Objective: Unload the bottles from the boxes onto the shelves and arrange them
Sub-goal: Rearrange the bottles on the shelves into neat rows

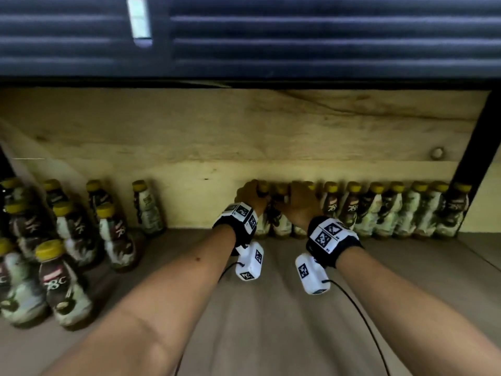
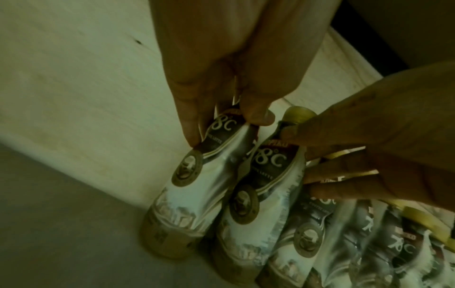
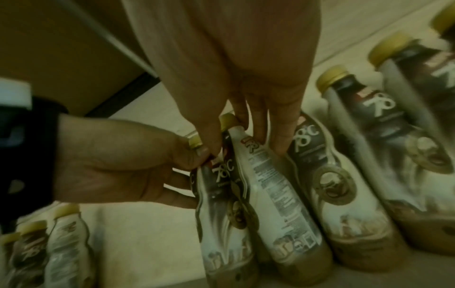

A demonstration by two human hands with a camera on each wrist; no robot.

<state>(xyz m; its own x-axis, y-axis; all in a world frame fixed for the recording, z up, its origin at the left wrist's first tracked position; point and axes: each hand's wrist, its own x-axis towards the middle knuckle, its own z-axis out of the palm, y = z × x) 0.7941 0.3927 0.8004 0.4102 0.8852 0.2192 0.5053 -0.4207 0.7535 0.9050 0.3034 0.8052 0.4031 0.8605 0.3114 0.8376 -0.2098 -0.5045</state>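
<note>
Head view shows both hands reaching to the back of a wooden shelf, where a row of bottles stands upright against the back board, yellow caps up, long axes vertical. The left hand has its grip curled round the neck of the bottle at the left end of that row; in the left wrist view its thumb and fingers pinch just below the cap, the label facing the camera, the base on the shelf. The right hand has its grip closed on the neck of the next bottle to the right; in the right wrist view that bottle shows its printed back label and touches its neighbours on both sides. Both held bottles stand upright, side by side and touching. A looser group of bottles stands upright at the shelf's left, well apart from the row. A black post rises at the right.
</note>
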